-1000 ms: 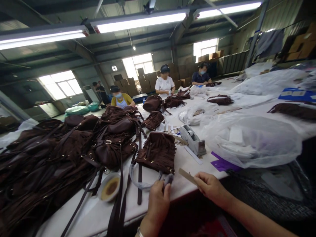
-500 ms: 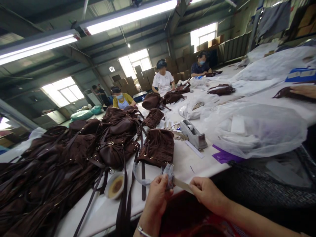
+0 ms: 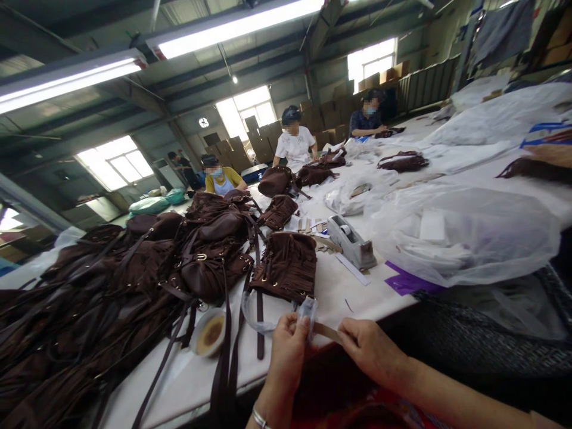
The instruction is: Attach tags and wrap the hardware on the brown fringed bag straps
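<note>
Closed around a clear plastic wrap [image 3: 307,311] at the table's near edge is my left hand [image 3: 288,348]. The wrap seems to cover part of a strap that loops back to a dark brown fringed bag [image 3: 288,267]. My right hand [image 3: 370,345] pinches the end of a flat tan strip [image 3: 328,332]. The strip's other end goes in by the plastic at my left fingers; how it joins there is hidden. The bag lies on the white table [image 3: 333,292] just beyond my hands.
A tape dispenser [image 3: 352,241] stands right of the bag. Brown bags [image 3: 147,256] pile up on the left, near a bowl of yellowish-brown stuff [image 3: 209,335]. A large plastic bag [image 3: 482,235] and a purple piece [image 3: 409,280] lie right. Several people work across the table.
My left hand has shifted slightly up and its grip on the plastic wrap has turned a little. My right hand has moved slightly left, and the strip's visible face looks darker.
</note>
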